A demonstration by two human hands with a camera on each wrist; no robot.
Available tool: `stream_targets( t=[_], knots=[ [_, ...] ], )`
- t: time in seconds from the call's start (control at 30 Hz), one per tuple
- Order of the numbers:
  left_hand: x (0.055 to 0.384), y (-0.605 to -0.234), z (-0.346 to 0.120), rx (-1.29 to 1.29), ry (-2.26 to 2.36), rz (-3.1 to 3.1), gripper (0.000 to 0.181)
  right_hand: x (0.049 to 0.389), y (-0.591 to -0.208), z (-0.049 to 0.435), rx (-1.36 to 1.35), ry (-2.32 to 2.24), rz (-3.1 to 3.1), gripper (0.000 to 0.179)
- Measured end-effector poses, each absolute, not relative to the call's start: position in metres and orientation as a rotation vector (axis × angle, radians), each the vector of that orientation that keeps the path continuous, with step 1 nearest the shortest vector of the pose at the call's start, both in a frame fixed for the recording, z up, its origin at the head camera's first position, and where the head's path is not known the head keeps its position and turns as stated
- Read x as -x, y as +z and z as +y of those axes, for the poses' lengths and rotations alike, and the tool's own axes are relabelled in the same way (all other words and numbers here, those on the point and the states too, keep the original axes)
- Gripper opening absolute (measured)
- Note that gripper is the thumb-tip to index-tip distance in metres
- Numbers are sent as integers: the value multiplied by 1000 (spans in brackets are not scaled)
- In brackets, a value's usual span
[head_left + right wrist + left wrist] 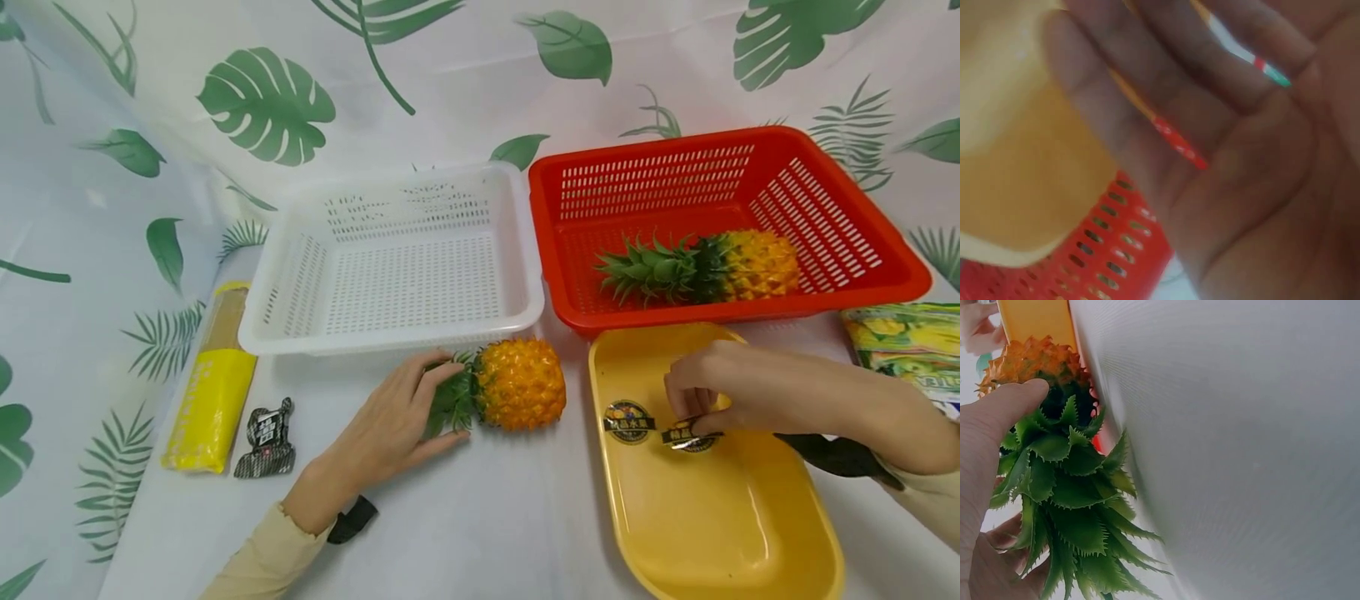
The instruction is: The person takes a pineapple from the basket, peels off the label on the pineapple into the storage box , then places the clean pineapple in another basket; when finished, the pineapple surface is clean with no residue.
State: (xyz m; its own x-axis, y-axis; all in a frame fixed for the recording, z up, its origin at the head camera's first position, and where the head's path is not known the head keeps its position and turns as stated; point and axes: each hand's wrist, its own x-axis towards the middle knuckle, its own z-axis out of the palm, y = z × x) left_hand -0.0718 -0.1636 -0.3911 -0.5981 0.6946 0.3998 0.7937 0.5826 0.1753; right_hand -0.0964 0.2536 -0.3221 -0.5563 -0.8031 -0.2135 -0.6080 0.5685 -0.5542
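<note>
An orange pineapple (pixel 521 383) with a green crown (pixel 1079 519) lies on the white table, in front of the white basket. My left hand (pixel 397 417) holds it by the leaves, thumb on one side and fingers on the other, as the left wrist view also shows. Over the yellow tub (pixel 697 517), my right hand (pixel 712 387) pinches a black-and-gold round fruit sticker (pixel 693 439) between thumb and fingers. A second such sticker (pixel 628 422) lies to its left in the tub. In the right wrist view the palm fills much of the picture and the sticker is hidden.
A white slotted basket (pixel 393 333) stands at the back. Beside it, a red basket (pixel 720 317) contains another pineapple (pixel 761 265). At left lie a yellow package (pixel 210 408) and a small black packet (pixel 267 442). A green-and-yellow bag (pixel 911 337) lies at far right.
</note>
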Motion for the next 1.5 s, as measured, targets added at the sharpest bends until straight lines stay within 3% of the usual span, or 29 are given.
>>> stream_targets(
  t=[0.2, 0.63, 1.5],
  knots=[
    [73, -390, -163, 1223, -480, -2520, 85, 94, -334, 249, 978, -539, 2287, 36],
    [74, -391, -163, 1224, -487, -2517, 85, 92, -350, 245, 1014, -463, 2318, 44],
    [74, -392, -165, 1229, -478, -2542, 83, 99, -352, 244, 914, -390, 2469, 34]
  ],
)
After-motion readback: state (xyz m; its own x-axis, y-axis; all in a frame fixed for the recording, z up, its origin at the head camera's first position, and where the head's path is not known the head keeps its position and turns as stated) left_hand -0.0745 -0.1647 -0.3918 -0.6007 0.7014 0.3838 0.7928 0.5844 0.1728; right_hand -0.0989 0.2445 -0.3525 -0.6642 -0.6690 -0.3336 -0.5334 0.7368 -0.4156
